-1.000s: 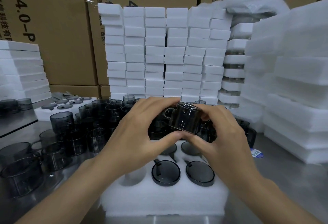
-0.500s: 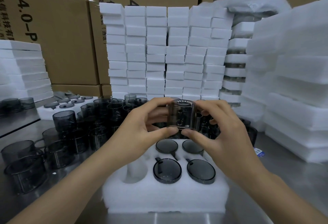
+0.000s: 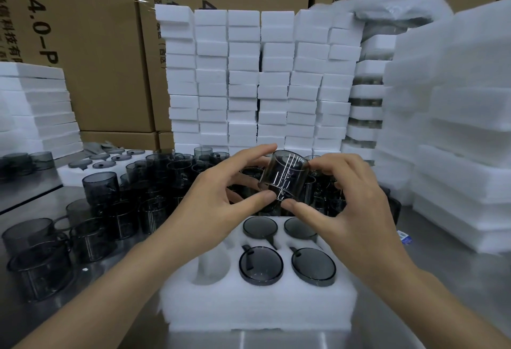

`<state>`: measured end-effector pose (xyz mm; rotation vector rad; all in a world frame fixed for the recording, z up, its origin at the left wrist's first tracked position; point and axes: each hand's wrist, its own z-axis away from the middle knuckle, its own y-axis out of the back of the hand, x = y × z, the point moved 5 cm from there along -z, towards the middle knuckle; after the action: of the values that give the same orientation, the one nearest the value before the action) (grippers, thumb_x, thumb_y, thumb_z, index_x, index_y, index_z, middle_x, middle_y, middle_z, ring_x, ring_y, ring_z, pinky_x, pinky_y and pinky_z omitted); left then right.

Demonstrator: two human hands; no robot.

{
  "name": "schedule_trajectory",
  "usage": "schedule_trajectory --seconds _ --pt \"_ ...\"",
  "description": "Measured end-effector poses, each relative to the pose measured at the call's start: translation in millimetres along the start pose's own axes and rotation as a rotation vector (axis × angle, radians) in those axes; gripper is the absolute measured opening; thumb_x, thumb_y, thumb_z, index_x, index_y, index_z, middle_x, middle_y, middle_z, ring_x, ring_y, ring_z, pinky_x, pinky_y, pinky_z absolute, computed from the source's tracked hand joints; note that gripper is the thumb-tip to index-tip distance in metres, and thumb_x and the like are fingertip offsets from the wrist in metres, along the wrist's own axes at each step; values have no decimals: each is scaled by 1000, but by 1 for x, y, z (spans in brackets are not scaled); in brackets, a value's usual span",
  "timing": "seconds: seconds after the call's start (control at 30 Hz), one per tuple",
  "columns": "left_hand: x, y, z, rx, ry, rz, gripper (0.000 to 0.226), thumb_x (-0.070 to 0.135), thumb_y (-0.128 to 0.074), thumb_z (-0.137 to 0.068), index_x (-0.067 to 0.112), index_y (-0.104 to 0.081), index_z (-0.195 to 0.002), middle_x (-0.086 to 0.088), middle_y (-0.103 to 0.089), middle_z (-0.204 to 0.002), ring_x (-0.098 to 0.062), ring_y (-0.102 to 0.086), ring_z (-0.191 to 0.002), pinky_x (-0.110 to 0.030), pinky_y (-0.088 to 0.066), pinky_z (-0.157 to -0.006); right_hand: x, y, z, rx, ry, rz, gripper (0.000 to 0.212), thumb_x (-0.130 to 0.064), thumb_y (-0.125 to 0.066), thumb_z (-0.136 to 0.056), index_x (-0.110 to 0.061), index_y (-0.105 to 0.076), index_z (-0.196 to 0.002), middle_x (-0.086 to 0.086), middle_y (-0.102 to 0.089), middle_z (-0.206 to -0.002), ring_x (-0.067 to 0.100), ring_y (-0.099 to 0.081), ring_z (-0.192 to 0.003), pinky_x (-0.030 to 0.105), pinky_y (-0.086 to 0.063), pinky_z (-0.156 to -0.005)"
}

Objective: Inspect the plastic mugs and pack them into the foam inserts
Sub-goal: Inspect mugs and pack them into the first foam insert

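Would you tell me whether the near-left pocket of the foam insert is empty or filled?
Empty: only white foam shows inside the pocket, while four other pockets of the insert hold mugs.

Your left hand (image 3: 221, 196) and right hand (image 3: 340, 204) pinch a tilted smoky grey mug (image 3: 284, 175) between thumbs and fingers. At 6 o'clock below it, a white foam insert (image 3: 257, 310) holds four packed mugs (image 3: 261, 265). Loose mugs (image 3: 101, 187) crowd the steel table (image 3: 27, 196) at 9 o'clock.
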<state>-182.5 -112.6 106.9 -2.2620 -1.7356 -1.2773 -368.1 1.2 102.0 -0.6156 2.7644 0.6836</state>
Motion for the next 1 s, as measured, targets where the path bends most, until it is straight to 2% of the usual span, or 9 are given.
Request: schedule_trajectory --seconds 0.13,0.3,0.4,0.53,0.63,0.77,0.87,1.0 --pt "1 4 0 0 -20 0 75 19 -80 -97 57 -48 -153 19 -63 -146 -20 -74 -113 -38 -64 -84 -2 2 0 18 4 -11 52 -63 -78 -80 -35 -65 -121 -24 -57 -119 12 -57 -121 20 -45 -96" --pt "-2 -3 3 -36 -13 -104 66 14 -80 -97 53 -59 -146 27 -65 -138 -14 -75 -105 -20 -57 -74 -5 0 1 0 19 -30 51 -64 -78 -81 -35 -64 -121 -26 -55 -118 9 -57 -120 19 -46 -97" --pt "-2 -7 4 -57 4 -130 67 18 -79 -98 54 -55 -149 30 -63 -138 -12 -74 -104 -23 -58 -75 -7 0 1 -4 27 -57 54 -66 -76 -82 -32 -65 -122 -25 -56 -118 9 -58 -119 18 -45 -98" --pt "-3 -7 1 -122 73 -36 59 21 -83 -96 51 -60 -142 24 -65 -140 -15 -76 -108 -37 -63 -81 -7 -1 1 -31 15 -77 51 -66 -75 -83 -36 -65 -123 -25 -57 -118 9 -59 -119 17 -44 -98" --pt "-5 -9 0 -233 170 116 53 18 -90 -88 44 -67 -129 13 -71 -133 -21 -79 -99 -29 -61 -76 -8 -5 4 -70 5 -107 46 -65 -74 -85 -42 -64 -123 -25 -58 -118 6 -59 -118 13 -42 -96" --pt "-4 -8 1 -194 256 244 43 36 -92 -82 37 -74 -121 6 -77 -121 -22 -80 -97 -21 -59 -82 -6 -4 4 -62 -20 -157 44 -61 -68 -92 -40 -63 -131 -20 -61 -124 11 -60 -124 17 -44 -100" --pt "-3 -5 1 -120 325 358 45 47 -84 -85 23 -75 -122 -3 -81 -110 -20 -79 -96 -19 -58 -74 -6 -1 3 -59 -40 -195 51 -62 -69 -91 -41 -59 -137 -18 -62 -127 13 -59 -127 14 -43 -99" --pt "-3 -7 3 -134 412 439 50 66 -74 -86 23 -81 -111 -7 -81 -114 -18 -77 -95 -22 -58 -75 -7 -4 4 -82 -26 -197 53 -55 -75 -90 -41 -58 -138 -19 -64 -126 10 -61 -125 11 -42 -98"
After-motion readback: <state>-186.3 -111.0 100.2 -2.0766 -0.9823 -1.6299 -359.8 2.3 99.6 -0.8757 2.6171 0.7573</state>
